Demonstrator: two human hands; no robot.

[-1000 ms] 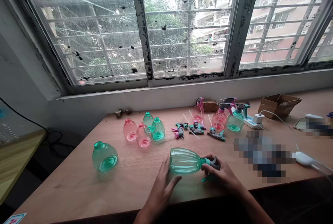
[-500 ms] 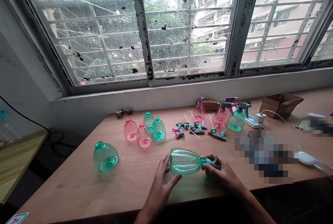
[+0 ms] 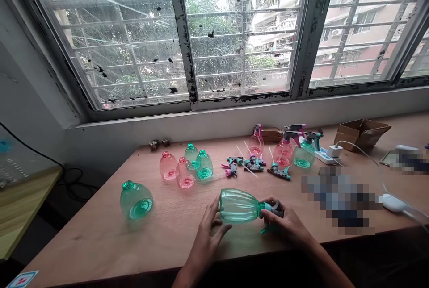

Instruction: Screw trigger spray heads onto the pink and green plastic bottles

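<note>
A green transparent spray bottle (image 3: 239,206) is held on its side above the front of the table, its base to the left. My right hand (image 3: 279,221) is closed round the grey-and-teal trigger sprayer at its neck; a teal trigger (image 3: 267,230) shows below the fingers. At the base, my left hand (image 3: 209,230) has its thumb and fingers spread around the bottle's end; whether the fingertips touch it is hard to tell. Behind the bottle lie several loose sprayer heads (image 3: 279,172) with thin tubes.
To the left stand a large green bottle (image 3: 136,201) and several open bottles, including a pink bottle (image 3: 185,174). Bottles with sprayers on, such as the green one (image 3: 304,154), stand at the back right near a power strip (image 3: 323,156) and cardboard box (image 3: 362,135).
My left thumb has come slightly away from the bottle's underside. The bottle has tipped up a little at its base end. My right hand keeps its grip on the sprayer.
</note>
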